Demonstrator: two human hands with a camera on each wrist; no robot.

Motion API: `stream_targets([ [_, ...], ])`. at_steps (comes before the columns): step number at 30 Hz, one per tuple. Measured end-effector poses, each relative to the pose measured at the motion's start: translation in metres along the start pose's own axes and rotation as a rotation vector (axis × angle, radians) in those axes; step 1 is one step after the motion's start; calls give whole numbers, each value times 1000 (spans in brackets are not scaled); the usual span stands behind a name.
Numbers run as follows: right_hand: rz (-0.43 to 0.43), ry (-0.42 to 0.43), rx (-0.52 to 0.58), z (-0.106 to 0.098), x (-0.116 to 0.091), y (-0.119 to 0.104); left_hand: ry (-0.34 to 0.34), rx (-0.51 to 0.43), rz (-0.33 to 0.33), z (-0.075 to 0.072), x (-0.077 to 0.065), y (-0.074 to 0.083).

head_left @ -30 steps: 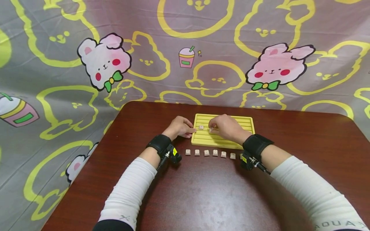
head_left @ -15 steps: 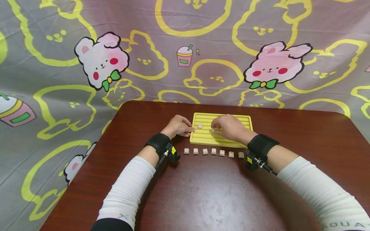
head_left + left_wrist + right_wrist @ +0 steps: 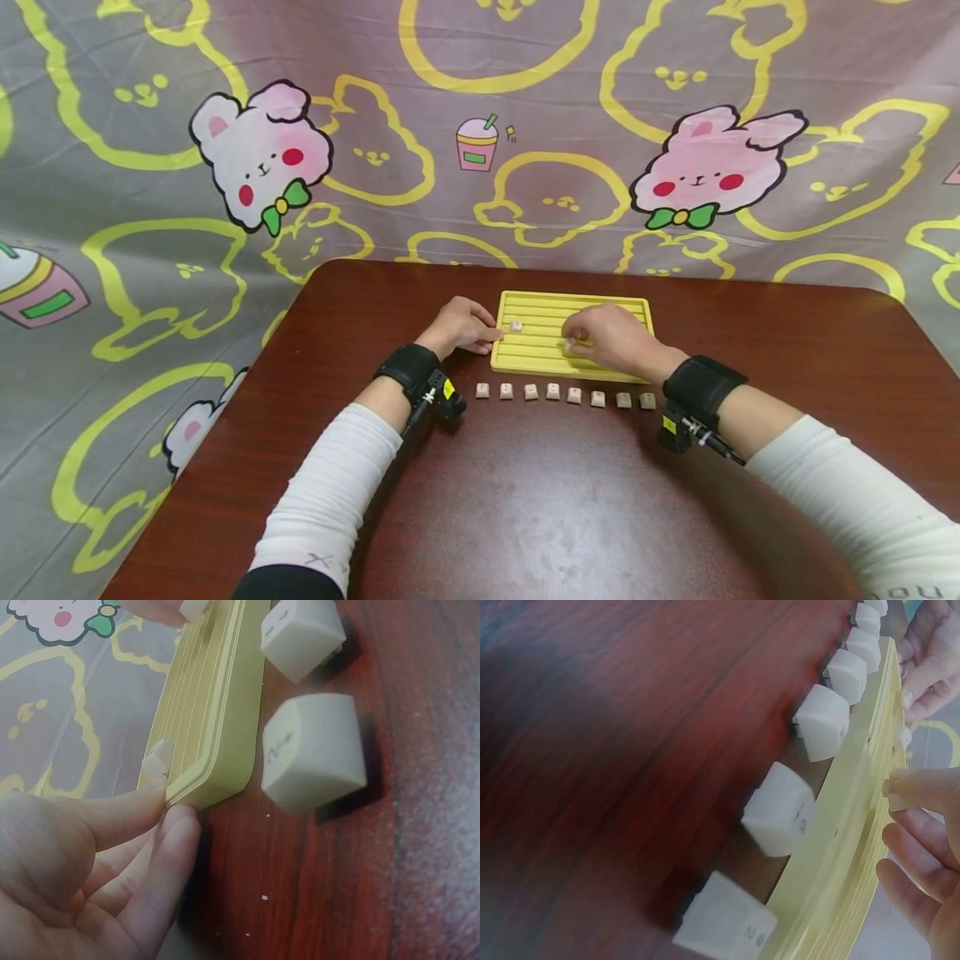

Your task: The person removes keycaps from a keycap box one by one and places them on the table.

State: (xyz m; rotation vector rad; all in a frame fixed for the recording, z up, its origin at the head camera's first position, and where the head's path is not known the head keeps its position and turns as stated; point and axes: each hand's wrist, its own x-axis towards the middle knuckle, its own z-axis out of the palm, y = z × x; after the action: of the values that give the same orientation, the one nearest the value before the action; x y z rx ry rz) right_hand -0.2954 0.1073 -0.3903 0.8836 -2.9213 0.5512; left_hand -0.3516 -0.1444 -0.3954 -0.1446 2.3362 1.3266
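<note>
A yellow ridged tray [image 3: 532, 353] lies near the back of the table. My left hand [image 3: 460, 324] pinches its left edge, thumb over the rim and fingers against the side, as the left wrist view shows. My right hand [image 3: 617, 340] is over the middle of the tray and pinches a white keycap [image 3: 895, 798] between thumb and fingertip, close over the ridges. Another white keycap [image 3: 516, 327] sits among the ridges near the tray's left end. The underside of the held keycap is hidden.
Several white keycaps [image 3: 552, 391] stand in a spaced row along the tray's near side, some with printed marks. The brown table [image 3: 525, 500] reaches back to a patterned cloth [image 3: 420, 167] hanging behind it.
My right hand has moved to the right and slightly nearer along the tray with the keycap. More keycaps show at the row's right end. My left hand stays at the tray's edge.
</note>
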Motion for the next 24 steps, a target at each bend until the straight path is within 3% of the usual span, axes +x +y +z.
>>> stream_targets([
  [17,-67,18,-4,-4,-17,1,-13,-20,17,-1,-3,1],
  [24,-27,12,28,-6,-26,7,-16,-24,23,-1,-2,0],
])
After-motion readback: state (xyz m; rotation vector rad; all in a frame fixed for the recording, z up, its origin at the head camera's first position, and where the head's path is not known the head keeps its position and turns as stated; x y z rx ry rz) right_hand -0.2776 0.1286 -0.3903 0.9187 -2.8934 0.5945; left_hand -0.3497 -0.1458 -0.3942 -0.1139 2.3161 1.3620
